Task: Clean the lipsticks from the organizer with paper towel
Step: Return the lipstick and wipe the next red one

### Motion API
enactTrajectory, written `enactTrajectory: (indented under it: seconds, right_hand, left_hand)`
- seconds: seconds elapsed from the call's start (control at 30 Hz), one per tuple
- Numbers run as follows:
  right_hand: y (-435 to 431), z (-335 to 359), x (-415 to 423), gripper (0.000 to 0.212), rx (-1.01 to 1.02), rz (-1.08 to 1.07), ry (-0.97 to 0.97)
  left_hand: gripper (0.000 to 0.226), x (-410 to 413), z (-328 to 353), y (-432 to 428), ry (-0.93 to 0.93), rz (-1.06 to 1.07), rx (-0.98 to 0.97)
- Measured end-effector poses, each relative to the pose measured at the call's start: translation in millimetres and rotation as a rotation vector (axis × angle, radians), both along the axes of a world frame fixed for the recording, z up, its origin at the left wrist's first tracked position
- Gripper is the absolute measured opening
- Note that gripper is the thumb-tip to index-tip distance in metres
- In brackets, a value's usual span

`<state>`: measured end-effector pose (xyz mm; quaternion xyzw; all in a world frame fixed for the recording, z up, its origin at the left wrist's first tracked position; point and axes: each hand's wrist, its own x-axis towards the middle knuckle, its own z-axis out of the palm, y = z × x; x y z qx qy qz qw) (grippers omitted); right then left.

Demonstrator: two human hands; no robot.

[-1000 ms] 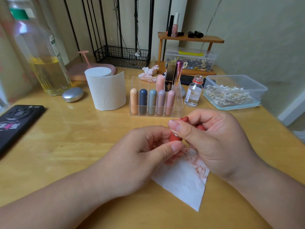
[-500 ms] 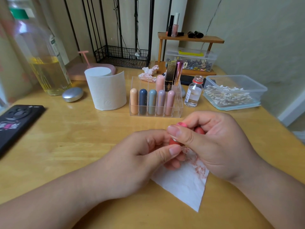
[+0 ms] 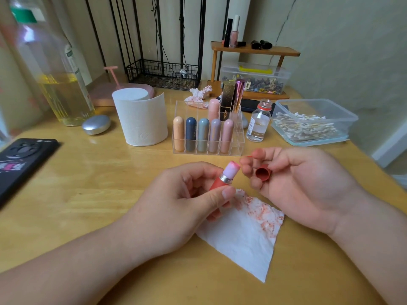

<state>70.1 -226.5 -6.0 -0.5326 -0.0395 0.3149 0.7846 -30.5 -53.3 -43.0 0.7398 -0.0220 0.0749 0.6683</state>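
paper towel point(image 3: 242, 236) lies flat on the table point(image 3: 88, 194) toward the near edge, right of centre. its far corner is smeared red and lies by the left hand's fingertips. nothing pins the rest of the sheet.

left hand point(image 3: 176, 208) is just above that corner, thumb and fingers curled round the red base of the lipstick point(image 3: 224, 177). the pale pink bullet stands out of the metal collar, bare, tilted up and to the right. right hand point(image 3: 304, 186) is just beside it, fingers curled round the red cap point(image 3: 263, 172), open mouth toward the camera. cap and bullet are near, not touching.

risks, judged:
- bullet is soft and extended; a hard press or sideways wipe on the towel could snap or flatten it.
- bare tip sits close to the right hand's fingers point(image 3: 247, 170); a brush there puts colour on skin, then on the cap.
- a one-handed wipe could drag the loose sheet.
- cap looks lightly held; if dropped it may roll toward the right edge.

beyond, mid-table: clear organizer point(image 3: 239, 139) with five capped lipsticks point(image 3: 202, 135) in its front row. a careless reach to it could tip the small glass bottle point(image 3: 258, 124) just right of it.
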Motion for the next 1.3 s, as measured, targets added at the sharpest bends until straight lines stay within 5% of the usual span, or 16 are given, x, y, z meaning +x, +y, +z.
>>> enactTrajectory:
  seconds: [0.13,0.43,0.67,0.9,1.3]
  right_hand:
    - [-0.3,-1.0,-3.7,0.018,0.066,0.041,-0.114]
    - [2.3,-3.1,-15.8,0.033,-0.013,0.082,-0.381]
    - [1.7,-15.5,-15.1,0.023,-0.251,0.203,-0.628]
    - [-2.0,-10.0,-11.8,0.026,-0.366,0.22,-0.687]
    - [-2.3,-5.9,-9.6,0.029,-0.384,0.147,-0.671]
  left_hand:
    - [0.015,0.2,0.4,-0.7,-0.008,0.011,-0.009]
    - [0.016,-0.2,0.7,1.4,-0.03,0.042,0.099]
    - [0.021,1.3,-1.4,4.0,-0.04,0.066,0.181]
    - [0.019,3.5,-2.2,5.1,-0.051,0.084,0.093]
    - [0.015,1.9,-7.3,5.7,-0.122,0.08,0.232]
